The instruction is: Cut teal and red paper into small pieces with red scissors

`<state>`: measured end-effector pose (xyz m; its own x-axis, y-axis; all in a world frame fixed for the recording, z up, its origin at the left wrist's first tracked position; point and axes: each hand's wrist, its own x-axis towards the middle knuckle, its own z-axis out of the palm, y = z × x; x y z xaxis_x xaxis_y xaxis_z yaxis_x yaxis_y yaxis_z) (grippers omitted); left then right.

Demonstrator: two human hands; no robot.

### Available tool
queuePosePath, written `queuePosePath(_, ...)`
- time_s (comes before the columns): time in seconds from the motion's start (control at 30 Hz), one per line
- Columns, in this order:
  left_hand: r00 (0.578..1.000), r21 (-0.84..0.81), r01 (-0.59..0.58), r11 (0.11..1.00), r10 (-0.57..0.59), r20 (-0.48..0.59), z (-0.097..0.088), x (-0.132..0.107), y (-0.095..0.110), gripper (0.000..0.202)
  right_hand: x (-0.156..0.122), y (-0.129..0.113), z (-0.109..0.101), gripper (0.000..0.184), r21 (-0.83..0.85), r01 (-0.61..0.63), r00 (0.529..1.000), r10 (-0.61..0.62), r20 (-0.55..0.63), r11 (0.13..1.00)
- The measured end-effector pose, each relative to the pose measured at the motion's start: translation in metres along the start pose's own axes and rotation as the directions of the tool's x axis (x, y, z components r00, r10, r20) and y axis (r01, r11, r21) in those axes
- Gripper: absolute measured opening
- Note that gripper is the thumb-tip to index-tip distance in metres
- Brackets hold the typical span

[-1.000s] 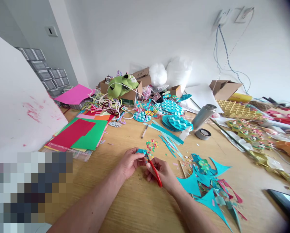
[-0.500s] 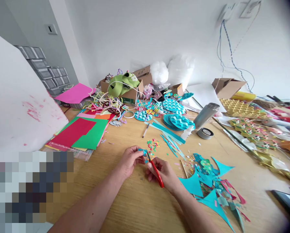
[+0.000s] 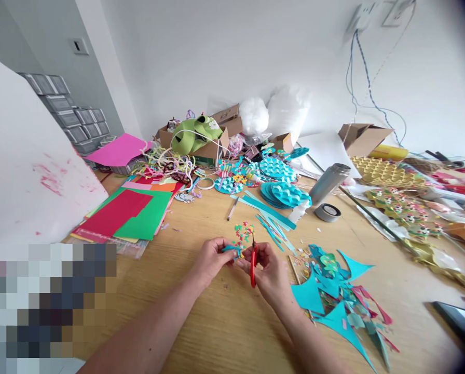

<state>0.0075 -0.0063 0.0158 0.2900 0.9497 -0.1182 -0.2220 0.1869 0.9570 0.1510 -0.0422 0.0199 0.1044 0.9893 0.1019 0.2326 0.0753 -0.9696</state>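
My left hand [image 3: 216, 255] pinches a small blue piece of paper [image 3: 232, 249] between thumb and fingers above the wooden table. Red-handled scissors [image 3: 253, 267] are held in my right hand [image 3: 269, 267], their blades pointing away from me. The right fingertips come up close to the blue piece; whether they touch it I cannot tell. Just beyond both hands lies a scatter of tiny red, green and yellow paper bits [image 3: 243, 232]. Blue paper offcuts [image 3: 310, 293] are heaped by my right forearm.
Coloured paper sheets [image 3: 147, 213] lie at left. Stacked blue wavy discs [image 3: 287, 195], a glue bottle [image 3: 298, 212], a steel flask [image 3: 329, 184] and its lid [image 3: 328, 212] stand beyond the hands. A pen [image 3: 233, 209] and blue strips [image 3: 273, 232] lie nearer. A phone-like dark device [image 3: 456, 322] is at right.
The scissors have swung from the blue piece to a more upright line, away from it. My right fingers have moved up toward the piece, which sits slightly lower.
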Motion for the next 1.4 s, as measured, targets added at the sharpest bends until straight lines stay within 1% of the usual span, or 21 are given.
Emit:
queuePosePath(0.1,0.999,0.093,-0.038,0.995,0.035,0.033,0.002,-0.001,-0.002,0.016,-0.001,0.001,0.001,0.030,-0.060,0.042,0.998,-0.044,-0.038,0.997)
queuePosePath(0.23,0.999,0.150,-0.036,0.988,0.031,0.032,0.003,-0.002,-0.002,0.018,0.001,0.003,0.000,0.020,-0.056,0.035,0.997,-0.039,-0.062,0.998)
queuePosePath(0.47,0.999,0.127,-0.027,0.991,0.022,0.040,0.002,-0.001,-0.003,0.018,0.003,0.004,-0.001,0.028,0.042,-0.003,1.000,0.003,-0.017,0.999)
queuePosePath(0.6,0.999,0.123,-0.030,0.992,0.025,0.041,0.004,-0.002,-0.004,0.016,0.001,0.002,0.001,0.023,0.023,0.004,1.000,-0.004,-0.012,1.000)
queuePosePath(0.7,1.000,0.092,-0.028,0.995,0.026,0.017,0.004,-0.001,-0.003,0.016,0.001,0.002,0.000,0.018,-0.061,0.039,0.998,-0.042,-0.050,0.997)
queuePosePath(0.77,0.999,0.048,-0.020,0.999,0.022,-0.032,0.002,0.000,-0.001,0.017,0.003,0.003,-0.004,0.014,-0.166,0.060,0.992,-0.077,-0.096,0.984)
queuePosePath(0.83,0.996,0.000,-0.019,1.000,0.019,-0.084,-0.001,0.001,0.000,0.018,0.006,0.002,-0.014,0.011,-0.294,0.053,0.983,-0.101,-0.150,0.954)
queuePosePath(0.87,0.995,-0.017,-0.018,1.000,0.016,-0.095,-0.003,0.002,0.001,0.019,0.009,0.001,-0.021,0.012,-0.362,0.032,0.977,-0.106,-0.186,0.932)
queuePosePath(0.9,0.995,-0.029,-0.014,0.999,0.011,-0.096,-0.004,0.003,0.001,0.019,0.011,-0.001,-0.030,0.013,-0.455,-0.001,0.970,-0.109,-0.216,0.890)
queuePosePath(0.93,0.996,-0.037,-0.007,0.999,0.004,-0.088,-0.005,0.003,0.001,0.019,0.014,-0.003,-0.039,0.015,-0.557,-0.057,0.960,-0.107,-0.258,0.829)
queuePosePath(0.97,0.997,-0.044,0.004,0.999,-0.007,-0.072,-0.006,0.004,0.001,0.020,0.016,-0.004,-0.049,0.017,-0.648,-0.116,0.942,-0.124,-0.312,0.753)
queuePosePath(1.03,0.999,-0.051,0.029,0.998,-0.030,-0.033,-0.006,0.004,0.000,0.021,0.020,-0.007,-0.069,0.019,-0.803,-0.230,0.931,-0.115,-0.346,0.550)
queuePosePath(1.07,0.999,-0.056,0.038,0.998,-0.039,-0.020,-0.006,0.003,-0.001,0.022,0.022,-0.007,-0.078,0.019,-0.847,-0.294,0.926,-0.089,-0.368,0.443)
queuePosePath(1.1,0.999,-0.061,0.046,0.997,-0.047,-0.011,-0.006,0.003,-0.001,0.023,0.023,-0.007,-0.085,0.019,-0.876,-0.329,0.922,-0.079,-0.378,0.352)
queuePosePath(1.13,0.999,-0.064,0.053,0.997,-0.054,-0.005,-0.005,0.003,-0.001,0.024,0.023,-0.006,-0.090,0.020,-0.894,-0.349,0.919,-0.083,-0.385,0.281)
queuePosePath(1.17,0.998,-0.066,0.060,0.996,-0.060,-0.002,-0.005,0.002,-0.001,0.025,0.023,-0.005,-0.093,0.021,-0.905,-0.357,0.916,-0.101,-0.387,0.230)
queuePosePath(1.2,0.998,-0.068,0.067,0.995,-0.067,0.000,-0.005,0.002,-0.001,0.025,0.023,-0.003,-0.094,0.024,-0.913,-0.355,0.913,-0.134,-0.385,0.202)
queuePosePath(1.23,0.997,-0.068,0.075,0.995,-0.075,0.003,-0.005,0.002,-0.001,0.024,0.023,-0.002,-0.093,0.027,-0.918,-0.346,0.908,-0.177,-0.380,0.196)
queuePosePath(1.3,0.996,-0.068,0.088,0.994,-0.088,0.008,-0.004,0.002,-0.001,0.023,0.023,0.000,-0.088,0.033,-0.922,-0.303,0.887,-0.281,-0.366,0.243)
queuePosePath(1.33,0.996,-0.069,0.092,0.993,-0.092,0.010,-0.005,0.002,0.000,0.023,0.023,0.000,-0.083,0.035,-0.918,-0.268,0.874,-0.327,-0.359,0.291)
queuePosePath(1.4,0.995,-0.080,0.098,0.992,-0.097,0.013,-0.005,0.002,-0.001,0.022,0.023,-0.001,-0.072,0.035,-0.882,-0.185,0.855,-0.373,-0.362,0.432)
